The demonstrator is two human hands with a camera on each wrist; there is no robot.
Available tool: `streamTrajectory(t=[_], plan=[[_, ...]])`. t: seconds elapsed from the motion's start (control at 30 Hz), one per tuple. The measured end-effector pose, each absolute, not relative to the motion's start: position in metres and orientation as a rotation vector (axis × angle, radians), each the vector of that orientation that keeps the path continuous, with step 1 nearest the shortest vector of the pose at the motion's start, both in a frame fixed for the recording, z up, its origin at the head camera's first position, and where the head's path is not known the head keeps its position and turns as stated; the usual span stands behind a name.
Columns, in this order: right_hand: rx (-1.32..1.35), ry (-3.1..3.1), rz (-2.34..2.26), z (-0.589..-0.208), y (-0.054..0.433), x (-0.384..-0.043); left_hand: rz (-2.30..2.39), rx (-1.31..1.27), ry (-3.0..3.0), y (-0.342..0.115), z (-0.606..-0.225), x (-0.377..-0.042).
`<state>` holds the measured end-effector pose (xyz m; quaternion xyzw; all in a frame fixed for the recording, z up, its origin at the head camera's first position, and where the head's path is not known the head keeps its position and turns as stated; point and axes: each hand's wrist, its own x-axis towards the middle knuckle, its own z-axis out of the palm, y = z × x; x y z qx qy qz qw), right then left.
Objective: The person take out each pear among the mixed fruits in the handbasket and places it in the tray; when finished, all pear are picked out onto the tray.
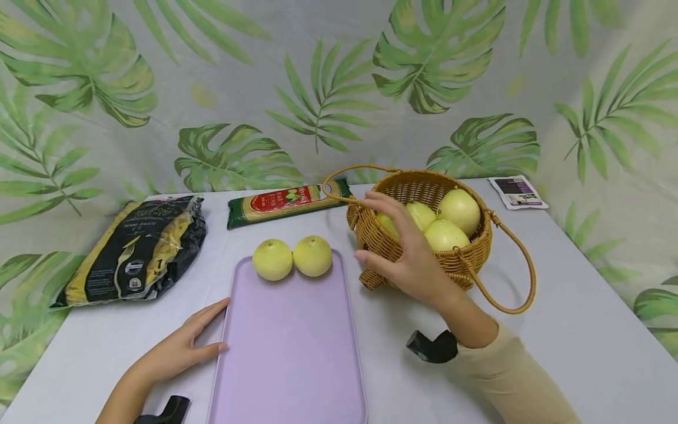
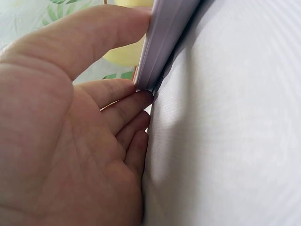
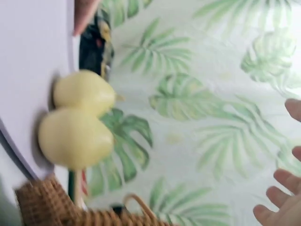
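Two pale yellow pears, a left one [image 1: 272, 259] and a right one [image 1: 312, 256], stand side by side on the far end of a lilac tray [image 1: 288, 347]. My left hand [image 1: 177, 350] touches the tray's left edge with thumb and fingertips, its fingers fairly straight; the left wrist view shows them against the tray's side [image 2: 162, 42]. Over the near left side of a wicker basket [image 1: 478, 259] hovers my right hand [image 1: 410, 265], fingers spread and holding nothing. Several pears [image 1: 458, 212] lie in the basket, some partly hidden by that hand.
A black and yellow bag of penne [image 1: 138, 250] lies at the left. Behind the tray is a green and red pasta packet [image 1: 288, 203]. The basket's looped handle [image 1: 521, 259] sticks out to the right. A small white and purple packet [image 1: 518, 192] lies at the back right.
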<state>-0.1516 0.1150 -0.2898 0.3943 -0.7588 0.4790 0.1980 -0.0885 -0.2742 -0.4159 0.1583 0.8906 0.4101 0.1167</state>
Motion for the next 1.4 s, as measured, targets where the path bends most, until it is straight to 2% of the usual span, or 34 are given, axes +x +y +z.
streamTrajectory(t=[0.4, 0.9, 1.4], plan=[[0.96, -2.358, 1.299, -0.281, 0.17, -0.174, 1.226, 0.496, 2.589, -0.272, -0.412, -0.087], [0.957, -2.513, 1.275, -0.291, 0.184, -0.194, 1.226, 0.487, 2.58, -0.273, -0.412, -0.087], [0.93, -2.705, 1.306, -0.288, 0.19, -0.199, 1.227, 0.499, 2.592, -0.273, -0.413, -0.086]])
